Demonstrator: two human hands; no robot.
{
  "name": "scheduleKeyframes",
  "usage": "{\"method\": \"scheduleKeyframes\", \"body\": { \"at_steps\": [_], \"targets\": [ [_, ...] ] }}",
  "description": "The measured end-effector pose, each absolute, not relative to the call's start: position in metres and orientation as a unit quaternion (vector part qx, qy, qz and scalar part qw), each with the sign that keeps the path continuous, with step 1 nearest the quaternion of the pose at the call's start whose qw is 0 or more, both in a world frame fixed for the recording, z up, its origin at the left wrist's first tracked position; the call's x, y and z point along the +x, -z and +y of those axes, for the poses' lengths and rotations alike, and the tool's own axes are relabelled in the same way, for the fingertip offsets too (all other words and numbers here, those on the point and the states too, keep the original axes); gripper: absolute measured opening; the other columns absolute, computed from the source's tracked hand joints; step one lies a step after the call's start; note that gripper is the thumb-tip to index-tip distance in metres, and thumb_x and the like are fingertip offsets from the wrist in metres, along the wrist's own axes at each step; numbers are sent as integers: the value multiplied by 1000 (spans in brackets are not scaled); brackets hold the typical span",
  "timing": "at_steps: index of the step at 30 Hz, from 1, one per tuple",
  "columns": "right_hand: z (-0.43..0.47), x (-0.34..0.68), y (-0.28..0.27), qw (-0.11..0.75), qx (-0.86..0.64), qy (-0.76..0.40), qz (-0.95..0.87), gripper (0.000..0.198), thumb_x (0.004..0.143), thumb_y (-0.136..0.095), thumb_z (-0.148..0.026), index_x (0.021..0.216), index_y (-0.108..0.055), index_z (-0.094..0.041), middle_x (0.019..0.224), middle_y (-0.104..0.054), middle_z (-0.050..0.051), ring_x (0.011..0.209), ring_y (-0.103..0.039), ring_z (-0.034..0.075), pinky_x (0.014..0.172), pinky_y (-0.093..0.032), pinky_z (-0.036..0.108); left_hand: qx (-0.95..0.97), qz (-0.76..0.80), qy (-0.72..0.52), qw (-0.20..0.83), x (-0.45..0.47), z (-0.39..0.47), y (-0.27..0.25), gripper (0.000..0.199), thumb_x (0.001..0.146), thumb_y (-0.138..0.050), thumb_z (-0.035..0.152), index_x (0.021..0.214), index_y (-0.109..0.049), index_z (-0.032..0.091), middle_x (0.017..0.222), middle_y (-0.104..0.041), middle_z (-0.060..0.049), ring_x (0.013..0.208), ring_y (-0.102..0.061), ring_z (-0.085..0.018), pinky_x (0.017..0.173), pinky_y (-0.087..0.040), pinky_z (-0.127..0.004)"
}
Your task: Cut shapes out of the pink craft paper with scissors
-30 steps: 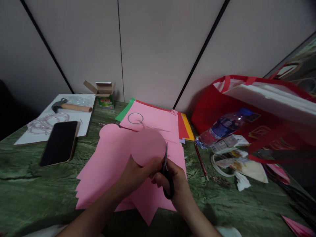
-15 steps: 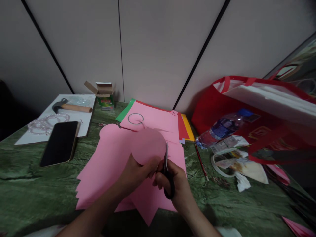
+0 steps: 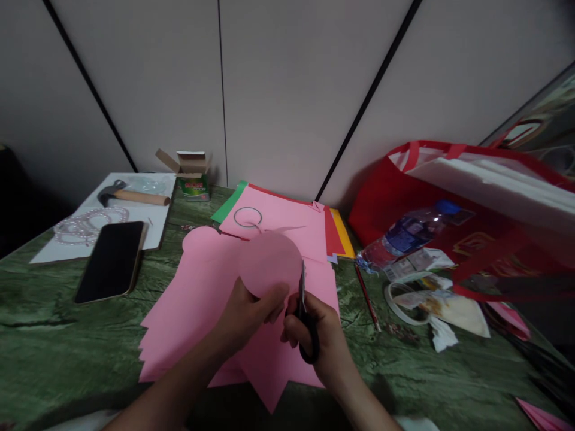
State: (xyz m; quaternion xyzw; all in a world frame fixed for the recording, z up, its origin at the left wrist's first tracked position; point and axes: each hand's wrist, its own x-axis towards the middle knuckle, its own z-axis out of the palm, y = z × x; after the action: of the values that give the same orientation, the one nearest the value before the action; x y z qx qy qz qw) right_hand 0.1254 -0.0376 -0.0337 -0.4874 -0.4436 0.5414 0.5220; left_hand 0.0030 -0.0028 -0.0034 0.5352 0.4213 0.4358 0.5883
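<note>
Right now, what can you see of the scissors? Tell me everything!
The scissors have a black handle that looks like plastic and thin grey blades that look like metal. The right hand holds them by the handle, with part of a loop showing below the fingers. The blades point away from the person, beside the right edge of the pink circle. I can't tell whether they touch it or how far open they are.

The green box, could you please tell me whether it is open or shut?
Open: the green box has one flap out to the left and another raised at its back.
</note>
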Motion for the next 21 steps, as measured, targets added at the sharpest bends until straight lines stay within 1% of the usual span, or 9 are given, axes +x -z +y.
{"method": "scheduleKeyframes", "body": {
  "at_steps": [5, 10, 14, 21],
  "targets": [
    [-38, 125, 33, 517, -485, -551, -441, 25, 64, -70, -33, 63, -49, -19, 44, -50, -6, 36, -46, 9, 34, -37, 19, 539, 424, -437, 583, 2, -3, 2, 35, 75, -50, 21, 41, -40, 17, 36, -38, 6, 36, -36, -5, 39, -28, -20],
    [-39, 126, 31, 513, -492, -552, -435, 28, 62, -71, -36, 63, -49, -19, 42, -46, -8, 36, -46, 9, 34, -37, 19, 534, 428, -436, 584, 1, -2, 5, 37, 76, -51, 24, 41, -39, 18, 36, -37, 6, 36, -35, -6, 39, -28, -20],
    [-39, 126, 34, 508, -485, -561, -438, 27, 64, -70, -37, 65, -50, -19, 42, -47, -7, 36, -47, 9, 33, -38, 19, 524, 433, -438, 588, 1, -2, 8, 39, 76, -52, 24, 40, -38, 18, 36, -35, 6, 36, -33, -5, 40, -27, -21],
    [-39, 126, 29, 513, -477, -568, -432, 26, 64, -70, -32, 63, -49, -19, 43, -46, -8, 35, -46, 8, 34, -36, 18, 525, 438, -440, 582, 2, -3, 6, 42, 80, -51, 31, 41, -38, 18, 37, -36, 6, 37, -34, -6, 40, -27, -22]
  ]
}}
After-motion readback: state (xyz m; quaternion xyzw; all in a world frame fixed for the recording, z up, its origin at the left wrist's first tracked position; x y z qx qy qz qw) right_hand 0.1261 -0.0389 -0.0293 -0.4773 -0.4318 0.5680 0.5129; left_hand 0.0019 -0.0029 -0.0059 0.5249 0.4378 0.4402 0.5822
